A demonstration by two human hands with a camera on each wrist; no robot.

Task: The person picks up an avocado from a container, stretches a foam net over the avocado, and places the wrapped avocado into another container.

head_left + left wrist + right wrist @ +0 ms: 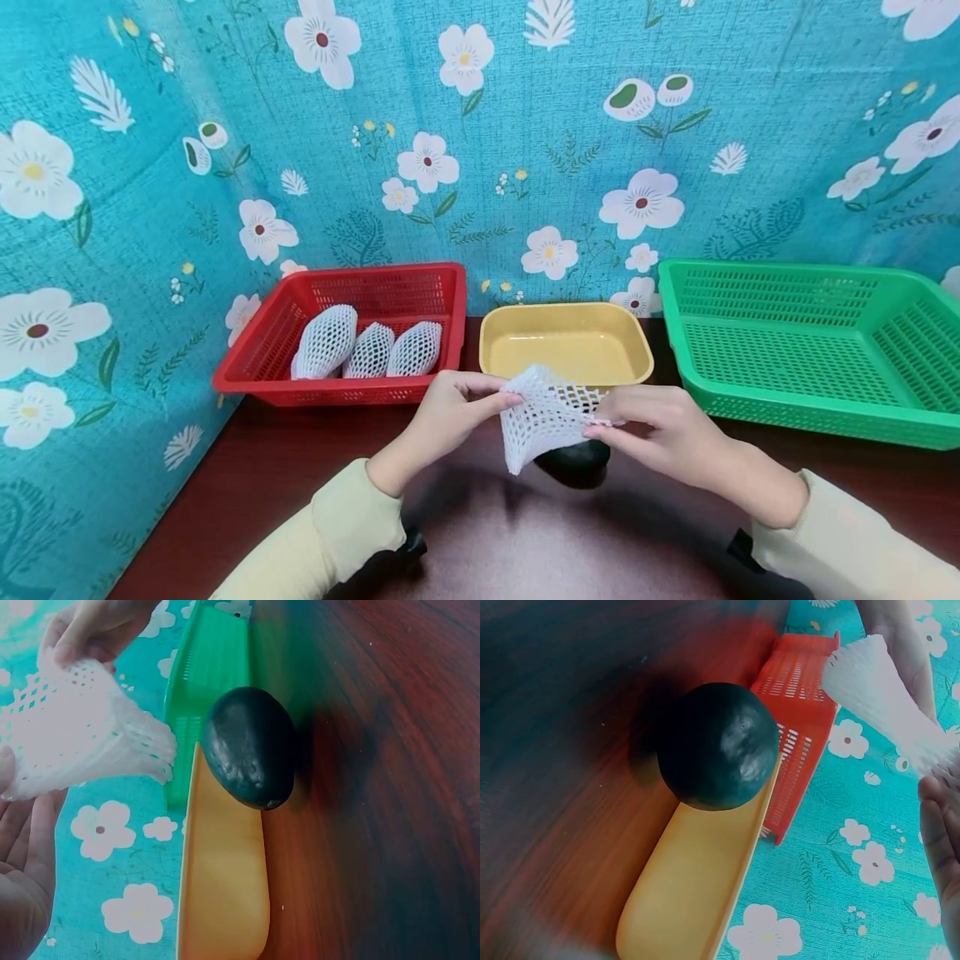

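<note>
Between both hands a white foam fruit net [543, 421] is stretched out, held above the table. My left hand [452, 417] pinches its left edge between thumb and fingers. On the other side, my right hand [671, 429] pinches the right edge. Below the net lies a dark green, smooth oval fruit [576, 465], partly covered by the net in the head view. Both wrist views show the fruit [251, 746] whole and bare on the table, apart from the hands. The net [881, 690] has no fruit visible inside it.
A red basket [300, 387] at the back left holds three net-wrapped pieces. A yellow tray [566, 346] stands behind the hands, and a green basket [787, 408] at the back right. A blue flowered cloth [510, 117] hangs behind the dark wooden table [525, 550].
</note>
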